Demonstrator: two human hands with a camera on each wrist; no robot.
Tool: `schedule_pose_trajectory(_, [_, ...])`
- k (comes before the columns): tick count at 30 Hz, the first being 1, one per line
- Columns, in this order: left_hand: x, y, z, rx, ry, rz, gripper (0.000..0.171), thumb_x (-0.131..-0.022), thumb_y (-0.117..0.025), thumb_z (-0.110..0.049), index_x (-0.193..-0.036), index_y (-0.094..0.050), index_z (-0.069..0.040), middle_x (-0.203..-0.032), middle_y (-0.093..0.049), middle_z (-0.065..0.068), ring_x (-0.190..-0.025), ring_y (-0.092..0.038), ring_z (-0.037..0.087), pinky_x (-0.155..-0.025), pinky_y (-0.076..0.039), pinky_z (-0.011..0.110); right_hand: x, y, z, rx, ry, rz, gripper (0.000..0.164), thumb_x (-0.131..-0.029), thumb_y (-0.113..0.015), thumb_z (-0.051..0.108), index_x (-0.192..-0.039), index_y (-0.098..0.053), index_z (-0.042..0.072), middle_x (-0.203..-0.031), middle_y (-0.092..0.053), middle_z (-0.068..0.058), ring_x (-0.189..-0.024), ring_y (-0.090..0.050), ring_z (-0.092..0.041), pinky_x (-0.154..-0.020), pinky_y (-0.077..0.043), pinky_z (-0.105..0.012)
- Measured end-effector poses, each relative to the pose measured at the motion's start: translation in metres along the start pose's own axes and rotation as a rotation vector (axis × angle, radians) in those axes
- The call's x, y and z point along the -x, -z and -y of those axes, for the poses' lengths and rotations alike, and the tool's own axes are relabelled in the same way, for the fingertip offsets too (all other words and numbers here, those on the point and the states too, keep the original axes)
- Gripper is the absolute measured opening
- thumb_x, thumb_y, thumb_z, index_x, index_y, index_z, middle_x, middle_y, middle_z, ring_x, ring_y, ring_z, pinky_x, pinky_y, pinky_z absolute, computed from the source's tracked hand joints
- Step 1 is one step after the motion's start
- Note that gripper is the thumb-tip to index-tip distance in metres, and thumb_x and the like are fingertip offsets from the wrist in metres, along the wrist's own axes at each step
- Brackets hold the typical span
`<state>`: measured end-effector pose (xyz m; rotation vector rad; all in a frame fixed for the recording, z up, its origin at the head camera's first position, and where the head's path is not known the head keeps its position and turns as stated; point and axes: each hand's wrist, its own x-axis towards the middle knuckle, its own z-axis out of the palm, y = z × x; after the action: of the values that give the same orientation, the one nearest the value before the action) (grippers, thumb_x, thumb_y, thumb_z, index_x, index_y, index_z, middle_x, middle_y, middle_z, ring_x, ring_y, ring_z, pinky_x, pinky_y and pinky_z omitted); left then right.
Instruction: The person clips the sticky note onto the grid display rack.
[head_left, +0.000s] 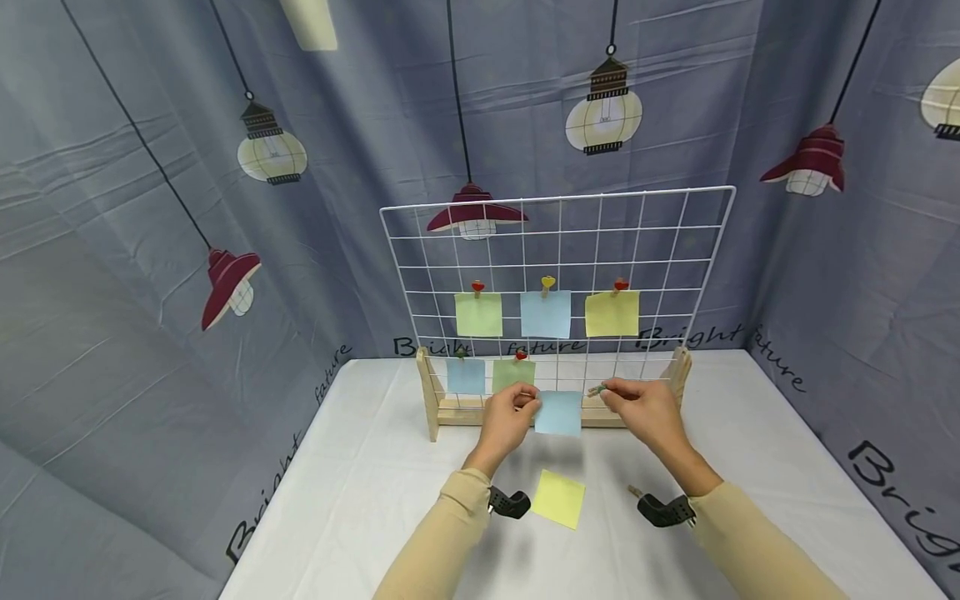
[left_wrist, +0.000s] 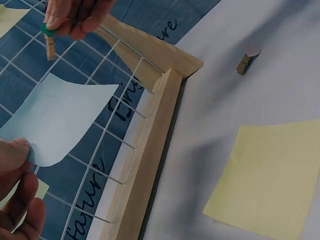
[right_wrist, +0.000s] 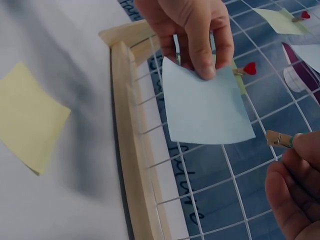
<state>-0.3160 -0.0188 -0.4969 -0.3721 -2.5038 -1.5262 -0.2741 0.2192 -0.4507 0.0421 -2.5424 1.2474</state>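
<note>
My left hand (head_left: 510,421) pinches a blue sticky note (head_left: 558,413) by its left edge, in front of the lower part of a white wire grid (head_left: 600,227). In the right wrist view the thumb lies over the note's edge. My right hand (head_left: 647,412) holds a small wooden clothespin (right_wrist: 278,138) with a green end between thumb and fingertips, just right of the note. Beside the left hand a green note (head_left: 513,373) hangs under a red heart clothespin (right_wrist: 246,69). Another blue note (head_left: 466,377) hangs farther left.
Above hang a green note (head_left: 478,315), a blue note (head_left: 546,315) and a yellow note (head_left: 612,314), each clipped. The grid stands in a wooden base (head_left: 495,417). On the white table (head_left: 375,467) lie a yellow note (head_left: 558,499) and a loose clothespin (left_wrist: 246,62).
</note>
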Motion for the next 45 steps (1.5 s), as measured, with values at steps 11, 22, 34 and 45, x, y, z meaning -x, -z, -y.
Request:
schedule_pose_trajectory(11, [-0.018,-0.005,-0.013,-0.023,0.012,-0.028,0.016,-0.098,-0.071,-0.018,-0.111,-0.076,-0.012,-0.096,-0.080,0.001,-0.089,-0.072,0.013,-0.074,-0.055,0.027,-0.024,-0.003,0.006,0.013,0.018,-0.074,0.024,-0.096,-0.073,0.023,-0.113,-0.080,0.007,-0.097,-0.080,-0.014,-0.074,-0.068,-0.013,-0.056,-0.046,-0.028])
schedule_pose_trajectory(22, [-0.027,-0.018,-0.021,0.020,0.077,-0.059,0.013,-0.096,-0.074,-0.015,-0.108,-0.076,-0.010,-0.098,-0.079,0.002,-0.087,-0.072,0.007,-0.073,-0.056,0.022,-0.038,-0.015,0.007,0.003,0.092,-0.131,0.022,-0.095,-0.075,0.021,-0.111,-0.081,0.007,-0.102,-0.080,-0.013,-0.089,-0.076,-0.031,-0.067,-0.052,-0.026])
schedule_pose_trajectory(34, [-0.035,-0.028,-0.026,-0.021,0.093,-0.116,0.010,-0.094,-0.076,-0.018,-0.103,-0.078,-0.013,-0.093,-0.080,0.001,-0.080,-0.070,0.006,-0.070,-0.055,0.023,-0.046,-0.028,0.004,0.027,0.151,-0.155,0.017,-0.093,-0.076,0.013,-0.106,-0.082,0.003,-0.096,-0.080,-0.015,-0.086,-0.077,-0.032,-0.066,-0.056,-0.033])
schedule_pose_trajectory(45, [-0.038,-0.029,-0.027,-0.050,0.085,-0.139,0.011,-0.094,-0.076,-0.018,-0.104,-0.078,-0.013,-0.096,-0.080,0.001,-0.086,-0.073,0.011,-0.073,-0.057,0.026,-0.056,-0.034,0.009,0.056,0.210,-0.160,0.013,-0.090,-0.078,0.008,-0.101,-0.082,0.002,-0.093,-0.079,-0.015,-0.085,-0.077,-0.036,-0.062,-0.055,-0.034])
